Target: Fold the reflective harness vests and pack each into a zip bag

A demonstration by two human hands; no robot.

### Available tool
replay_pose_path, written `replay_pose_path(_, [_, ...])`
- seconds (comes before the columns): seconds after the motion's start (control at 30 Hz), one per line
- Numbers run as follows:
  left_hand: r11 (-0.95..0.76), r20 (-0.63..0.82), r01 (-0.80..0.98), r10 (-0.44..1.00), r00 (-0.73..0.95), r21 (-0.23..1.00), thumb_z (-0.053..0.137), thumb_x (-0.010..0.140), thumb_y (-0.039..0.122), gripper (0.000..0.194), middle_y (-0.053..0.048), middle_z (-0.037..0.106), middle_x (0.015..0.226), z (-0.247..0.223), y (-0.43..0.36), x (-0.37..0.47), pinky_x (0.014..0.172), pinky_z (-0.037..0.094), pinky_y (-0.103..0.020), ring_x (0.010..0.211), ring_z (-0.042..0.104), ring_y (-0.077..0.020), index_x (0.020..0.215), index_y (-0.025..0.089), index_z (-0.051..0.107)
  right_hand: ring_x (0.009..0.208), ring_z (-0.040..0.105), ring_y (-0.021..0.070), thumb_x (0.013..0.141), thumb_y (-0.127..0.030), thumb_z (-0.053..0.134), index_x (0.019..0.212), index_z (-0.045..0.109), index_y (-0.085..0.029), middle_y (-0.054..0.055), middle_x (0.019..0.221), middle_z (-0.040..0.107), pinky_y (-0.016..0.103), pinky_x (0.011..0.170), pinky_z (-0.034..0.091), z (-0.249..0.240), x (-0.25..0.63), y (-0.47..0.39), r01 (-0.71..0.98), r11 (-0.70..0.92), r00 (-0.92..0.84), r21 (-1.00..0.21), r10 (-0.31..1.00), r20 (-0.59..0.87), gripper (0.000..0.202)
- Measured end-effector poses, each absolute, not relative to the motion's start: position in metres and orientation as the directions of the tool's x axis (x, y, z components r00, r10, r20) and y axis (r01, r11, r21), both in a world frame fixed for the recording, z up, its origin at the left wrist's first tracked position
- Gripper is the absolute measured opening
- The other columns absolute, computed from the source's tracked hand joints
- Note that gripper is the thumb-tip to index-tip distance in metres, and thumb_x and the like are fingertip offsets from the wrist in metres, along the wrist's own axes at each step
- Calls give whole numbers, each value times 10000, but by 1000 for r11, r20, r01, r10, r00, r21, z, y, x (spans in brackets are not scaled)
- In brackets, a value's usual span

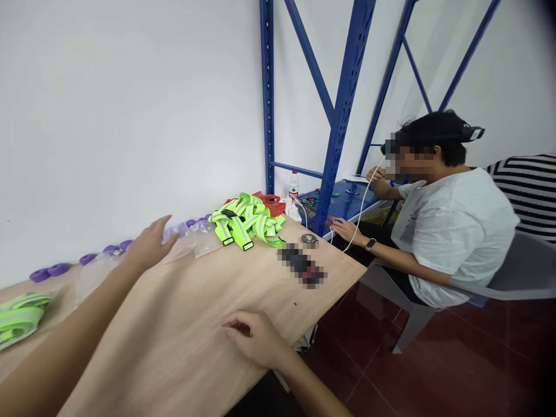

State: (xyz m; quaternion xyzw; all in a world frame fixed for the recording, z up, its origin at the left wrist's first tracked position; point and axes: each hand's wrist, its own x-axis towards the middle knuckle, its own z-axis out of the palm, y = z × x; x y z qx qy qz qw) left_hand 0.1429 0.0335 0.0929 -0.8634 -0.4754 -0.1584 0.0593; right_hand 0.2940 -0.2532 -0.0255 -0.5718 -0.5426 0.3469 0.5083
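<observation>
My left hand (154,243) is raised over the back of the wooden table (186,324), open, thumb and fingers apart, with nothing in it. It is nearest to clear plastic bags (180,248) and a row of purple rings (112,249) along the wall. Close to the front edge, my right hand (258,336) rests loosely curled on the tabletop. A gap shows between its thumb and forefinger, and I see nothing in it. Beyond both hands lies a heap of yellow-green reflective straps (245,220). At far left, a bag of folded reflective strap (24,315) lies partly out of view.
A tape measure (310,238) and a blurred dark item (302,265) lie at the table's right end. Behind are a red bag (271,202), a water bottle (294,185) and a blue rack post (339,127). A seated co-worker (460,220) is at a blue table (356,200).
</observation>
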Motion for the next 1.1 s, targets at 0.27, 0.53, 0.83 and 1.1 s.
replay_pose_path(0.27, [-640, 268, 766, 750, 605, 62, 512, 921, 494, 825, -170, 252, 1645, 63, 47, 273, 1052, 435, -499, 1400, 419, -399, 1597, 201, 142, 905, 721, 186, 871, -199, 595, 1018, 769, -187, 50, 980, 787, 270, 788, 530, -25, 294, -254, 250, 115, 169, -961, 972, 160, 228])
replay_pose_path(0.53, [-651, 166, 757, 754, 636, 53, 532, 908, 450, 678, -168, 478, 1515, 43, 51, 317, 1035, 409, -575, 1371, 432, -420, 1529, 252, 347, 886, 721, 178, 873, -188, 597, 1029, 774, -184, 46, 959, 785, 253, 768, 532, -27, 294, -253, 219, 115, 156, -969, 976, 151, 235])
replay_pose_path(0.83, [-650, 158, 749, 759, 632, 125, 479, 877, 693, 858, -180, 341, 1604, 29, 41, 359, 1041, 373, -623, 1415, 342, -478, 1574, 242, 263, 855, 718, 176, 868, -218, 590, 1033, 782, -212, 30, 952, 791, 247, 727, 521, -23, 293, -255, 228, 103, 151, -968, 979, 140, 252])
replay_pose_path(1.1, [-590, 142, 786, 807, 573, 186, 627, 960, 368, 372, -111, 590, 1317, 26, 36, 375, 968, 520, -494, 1151, 606, -263, 1274, 172, 593, 893, 725, 187, 886, -240, 597, 1052, 772, -199, 44, 974, 789, 256, 756, 531, -27, 295, -253, 216, 79, 170, -973, 979, 117, 245])
